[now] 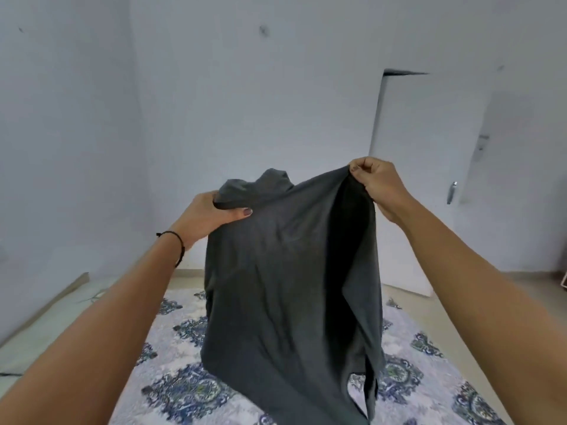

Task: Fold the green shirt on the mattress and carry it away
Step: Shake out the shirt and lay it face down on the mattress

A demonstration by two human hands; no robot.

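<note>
Above the patterned mattress [190, 391], the left hand [208, 219] and right hand [379, 184] pinch the green shirt [288, 286] by its shoulders, hanging unfolded; folding appears barely begun, carrying still ahead.

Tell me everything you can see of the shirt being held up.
The shirt looks dark grey-green, a soft, thin knit with loose creases. It hangs unfolded in the air above the patterned mattress. The left hand grips one top corner and the right hand pinches the other, higher. A collar stands up between them. The right side folds inward into a dark shadow, and a side slit shows near the hem. Whether the hem touches the mattress cannot be told.
</note>
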